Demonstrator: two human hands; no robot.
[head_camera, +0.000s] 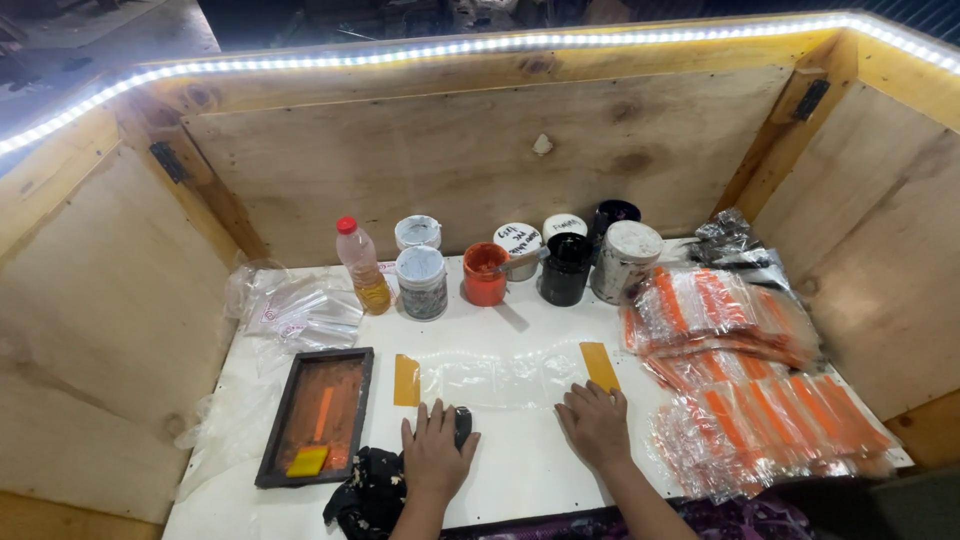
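My left hand (435, 447) lies flat on the white table with its fingers apart, partly over a small dark object (463, 425) by the thumb side. My right hand (594, 424) rests flat, fingers spread, on the near right edge of a clear plastic sheet (500, 378). Yellow-orange tape strips hold that sheet down at its left end (406, 380) and right end (599, 366). Neither hand grips anything that I can see.
A dark printing frame (318, 414) with orange ink and a yellow squeegee lies left, a black cloth (367, 497) beside it. Ink pots (486, 274), jars and an oil bottle (362, 266) stand at the back. Orange-printed clear bags (745, 380) pile right. Plywood walls surround the table.
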